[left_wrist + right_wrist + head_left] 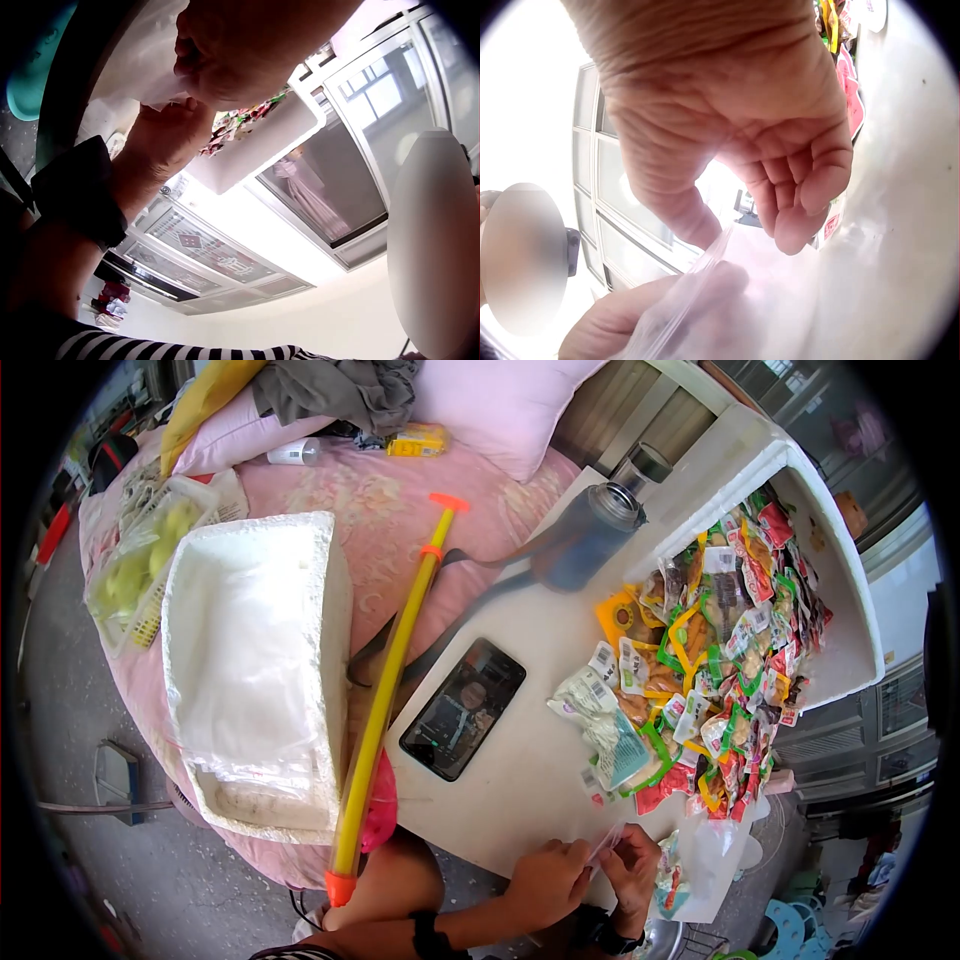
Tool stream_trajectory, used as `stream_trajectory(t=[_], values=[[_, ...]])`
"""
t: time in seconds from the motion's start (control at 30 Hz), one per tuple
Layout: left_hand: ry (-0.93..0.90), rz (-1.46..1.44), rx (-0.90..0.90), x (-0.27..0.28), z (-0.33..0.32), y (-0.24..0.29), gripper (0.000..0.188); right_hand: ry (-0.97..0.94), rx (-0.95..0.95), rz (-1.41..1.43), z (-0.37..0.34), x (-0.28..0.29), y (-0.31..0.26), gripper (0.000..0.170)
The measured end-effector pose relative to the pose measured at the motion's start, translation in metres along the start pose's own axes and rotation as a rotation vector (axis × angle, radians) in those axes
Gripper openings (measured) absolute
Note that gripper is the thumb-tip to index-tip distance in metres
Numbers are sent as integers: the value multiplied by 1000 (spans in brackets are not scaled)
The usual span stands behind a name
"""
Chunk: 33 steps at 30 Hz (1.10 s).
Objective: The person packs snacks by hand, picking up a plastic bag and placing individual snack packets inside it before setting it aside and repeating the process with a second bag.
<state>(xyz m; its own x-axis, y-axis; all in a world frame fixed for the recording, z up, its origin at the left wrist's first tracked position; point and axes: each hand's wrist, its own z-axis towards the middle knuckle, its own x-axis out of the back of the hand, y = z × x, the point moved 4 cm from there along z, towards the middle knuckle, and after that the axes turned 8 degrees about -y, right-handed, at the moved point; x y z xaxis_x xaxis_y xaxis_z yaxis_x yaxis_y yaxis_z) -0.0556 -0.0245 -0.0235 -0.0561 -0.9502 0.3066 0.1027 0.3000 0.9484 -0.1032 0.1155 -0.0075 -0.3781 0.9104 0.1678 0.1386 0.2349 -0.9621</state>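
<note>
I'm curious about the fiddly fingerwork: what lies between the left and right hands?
Thin clear plastic lies between the left hand and the right hand; the head view shows it as a sliver, the right wrist view close up.

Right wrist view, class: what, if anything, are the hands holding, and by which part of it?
Clear plastic, apparently a bag: the left hand holds it near its edge; whether the right hand grips or merely touches it cannot be told.
</note>
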Motion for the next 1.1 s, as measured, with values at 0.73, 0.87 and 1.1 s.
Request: stream_trajectory(t=[0.73, 0.87, 1.1], values=[[32, 227, -75, 9, 3, 3, 22, 118, -70, -212, 2, 11, 19, 13], [39, 228, -91, 9, 4, 4, 21, 100, -128, -353, -1, 18, 23, 16], [-2, 296, -170, 4, 1, 9, 22, 204, 9, -506, -3, 8, 4, 20]])
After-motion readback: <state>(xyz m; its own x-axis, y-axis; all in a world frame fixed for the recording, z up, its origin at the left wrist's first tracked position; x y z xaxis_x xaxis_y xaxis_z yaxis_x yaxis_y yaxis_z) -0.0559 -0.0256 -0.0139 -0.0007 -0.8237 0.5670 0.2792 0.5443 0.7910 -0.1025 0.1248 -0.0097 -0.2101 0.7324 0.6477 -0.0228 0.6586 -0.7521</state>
